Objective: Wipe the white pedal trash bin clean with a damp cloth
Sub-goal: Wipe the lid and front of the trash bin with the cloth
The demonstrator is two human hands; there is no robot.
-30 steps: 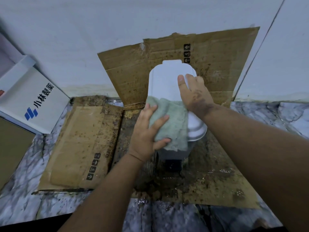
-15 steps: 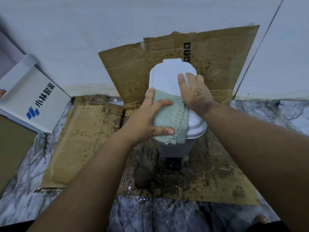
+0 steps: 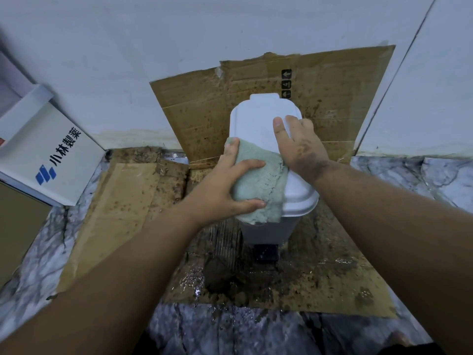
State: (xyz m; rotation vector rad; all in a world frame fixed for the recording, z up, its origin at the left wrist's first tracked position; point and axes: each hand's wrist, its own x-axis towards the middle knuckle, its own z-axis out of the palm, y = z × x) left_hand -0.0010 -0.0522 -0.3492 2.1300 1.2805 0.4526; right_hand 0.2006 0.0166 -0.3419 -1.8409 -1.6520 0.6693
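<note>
The white pedal trash bin (image 3: 258, 119) stands on dirty cardboard against the wall, lid closed, its black pedal (image 3: 265, 253) facing me. A pale green cloth (image 3: 261, 183) lies draped over the front left of the lid and hangs down the bin's side. My left hand (image 3: 225, 190) presses the cloth against the bin, thumb on top and fingers spread across the fabric. My right hand (image 3: 298, 147) rests flat on the right side of the lid, fingers pointing towards the wall; its back is smeared with dirt.
Stained cardboard (image 3: 332, 283) covers the marble floor under the bin, and another sheet (image 3: 204, 106) leans on the white wall behind it. A white box with blue print (image 3: 48, 155) sits at the left. Wet mud lies in front of the pedal.
My left hand has turned and slid the cloth from the lid's front towards its left side. My right hand has stayed on the lid.
</note>
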